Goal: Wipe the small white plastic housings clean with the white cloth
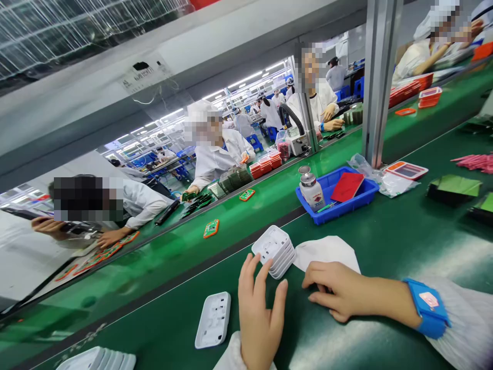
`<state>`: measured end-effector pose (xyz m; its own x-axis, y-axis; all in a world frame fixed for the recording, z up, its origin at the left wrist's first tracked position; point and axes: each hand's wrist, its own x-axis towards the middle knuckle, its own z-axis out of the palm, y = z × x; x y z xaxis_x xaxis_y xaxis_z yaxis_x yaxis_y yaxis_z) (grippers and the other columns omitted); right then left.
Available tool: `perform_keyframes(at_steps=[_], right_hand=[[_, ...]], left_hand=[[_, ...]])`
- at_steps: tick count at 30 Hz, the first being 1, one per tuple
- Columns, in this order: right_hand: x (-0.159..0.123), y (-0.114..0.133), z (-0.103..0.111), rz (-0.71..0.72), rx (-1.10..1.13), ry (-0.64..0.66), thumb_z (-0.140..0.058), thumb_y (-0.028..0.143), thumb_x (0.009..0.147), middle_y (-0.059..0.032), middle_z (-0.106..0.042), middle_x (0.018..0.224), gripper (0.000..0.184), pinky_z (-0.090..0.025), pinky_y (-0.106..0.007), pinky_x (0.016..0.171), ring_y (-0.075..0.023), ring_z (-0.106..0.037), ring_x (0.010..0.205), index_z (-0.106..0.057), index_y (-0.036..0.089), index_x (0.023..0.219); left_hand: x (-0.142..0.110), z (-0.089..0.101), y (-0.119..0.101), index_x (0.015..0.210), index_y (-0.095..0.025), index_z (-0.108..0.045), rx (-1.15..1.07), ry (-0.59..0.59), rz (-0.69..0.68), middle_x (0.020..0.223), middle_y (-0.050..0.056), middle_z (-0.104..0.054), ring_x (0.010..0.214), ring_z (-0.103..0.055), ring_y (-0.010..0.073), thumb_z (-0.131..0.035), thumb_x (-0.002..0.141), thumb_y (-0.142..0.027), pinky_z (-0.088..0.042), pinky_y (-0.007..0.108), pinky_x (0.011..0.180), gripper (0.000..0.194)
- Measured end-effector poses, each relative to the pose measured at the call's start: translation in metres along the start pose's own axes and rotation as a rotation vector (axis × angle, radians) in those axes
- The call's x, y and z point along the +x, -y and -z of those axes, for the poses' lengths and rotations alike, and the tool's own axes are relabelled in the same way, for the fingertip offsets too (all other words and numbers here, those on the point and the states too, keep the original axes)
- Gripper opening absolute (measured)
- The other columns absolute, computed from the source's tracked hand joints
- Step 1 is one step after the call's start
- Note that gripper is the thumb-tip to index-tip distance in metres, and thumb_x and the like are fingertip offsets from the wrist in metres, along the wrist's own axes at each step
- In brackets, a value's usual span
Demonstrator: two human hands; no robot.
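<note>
While both hands rest low in the frame on the green table point(385, 241), neither one grips anything. Near the bottom centre, the left hand point(260, 313) stands with its fingers spread and pointing up the frame; its fingertips point(265, 267) touch the near edge of a small stack of white plastic covers point(275, 252), which sits at the centre of the frame, slightly tilted. To its right, the right hand point(339, 293) lies palm down with the fingers loosely curled, pressing on the table just below a white cloth point(327, 252) that spreads out beside the stack; whether the fingers touch the cloth is hard to tell. A blue wrist strap point(427, 308) circles the right wrist above a white sleeve.

Lower left of the hands, a single white cover point(213, 319) lies flat, apart from the left hand. Another white stack point(100, 359) shows at the bottom left edge. Right of centre and higher up, a blue tray point(360, 198) holds a white dispenser bottle point(311, 191) and a red card point(347, 186). Small green circuit boards point(211, 228) lie on the belt beyond, where other people in white coats work.
</note>
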<state>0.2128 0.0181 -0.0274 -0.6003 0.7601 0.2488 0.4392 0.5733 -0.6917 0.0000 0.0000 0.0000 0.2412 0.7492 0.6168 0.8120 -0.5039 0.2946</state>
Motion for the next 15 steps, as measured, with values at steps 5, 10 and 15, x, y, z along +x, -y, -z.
perform_keyframes(at_steps=[5,10,15], right_hand=[[0.000,-0.002,-0.002,0.015,-0.008,-0.006,-0.058,0.019,0.078,-0.0041,-0.058,0.085,0.019,-0.042,-0.024,0.061,-0.0134,-0.053,0.064,-0.062,0.014,0.096],[0.000,-0.003,-0.002,0.033,-0.034,0.007,-0.058,0.020,0.078,-0.0044,-0.058,0.084,0.018,-0.042,-0.025,0.063,-0.0148,-0.054,0.068,-0.063,0.014,0.095],[0.001,-0.002,-0.002,0.019,-0.032,-0.002,-0.059,0.019,0.076,-0.0040,-0.059,0.084,0.017,-0.042,-0.023,0.060,-0.0143,-0.055,0.067,-0.064,0.015,0.093]], left_hand=[[0.008,-0.007,0.000,0.124,-0.022,-0.044,-0.046,-0.084,0.034,0.126,0.012,-0.049,0.124,-0.042,0.0252,-0.050,0.089,-0.022,-0.037,0.046,0.101,0.036],[0.018,-0.014,0.007,0.097,-0.023,-0.058,-0.165,-0.077,0.219,0.123,0.009,-0.048,0.119,-0.046,0.0247,-0.048,0.090,-0.027,-0.039,0.046,0.098,0.013],[0.025,-0.014,0.007,0.087,-0.021,-0.057,-0.223,-0.197,0.217,0.121,0.009,-0.050,0.121,-0.045,0.0241,-0.046,0.091,-0.027,-0.036,0.045,0.100,0.013]])
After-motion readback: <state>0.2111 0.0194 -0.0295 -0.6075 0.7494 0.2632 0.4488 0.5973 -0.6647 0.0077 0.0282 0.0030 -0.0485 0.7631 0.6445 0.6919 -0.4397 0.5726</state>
